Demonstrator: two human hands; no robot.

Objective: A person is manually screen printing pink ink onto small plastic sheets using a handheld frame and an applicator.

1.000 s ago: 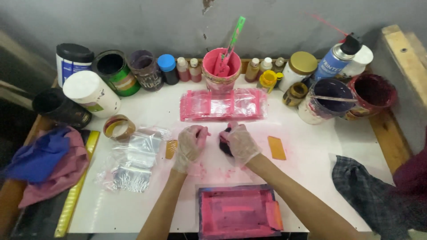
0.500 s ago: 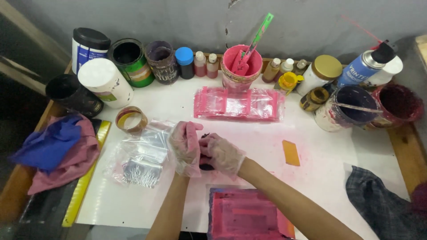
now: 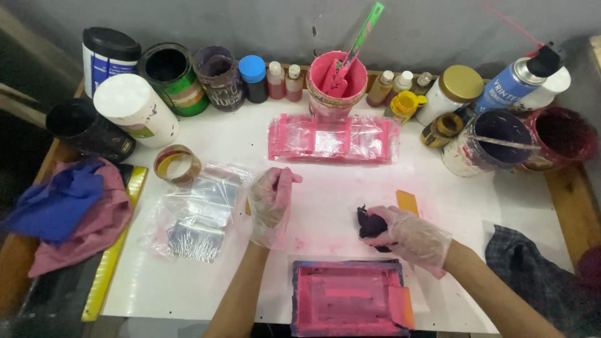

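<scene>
The right hand [image 3: 410, 235] is closed round a dark rag [image 3: 370, 223], low on the white bench [image 3: 501, 206], just below a small orange card [image 3: 407, 201]. The left hand [image 3: 270, 201] hangs loosely open, holding nothing, beside a heap of clear plastic bags [image 3: 197, 209]. Between the hands the bench is bare (smeared pink, mind). A pink tray [image 3: 347, 299] sits at the near edge, pots and bottles crowd the back edge behind the pink-stained plastic sheet [image 3: 332, 139], and cloths [image 3: 69, 209] lie off the left side.
</scene>
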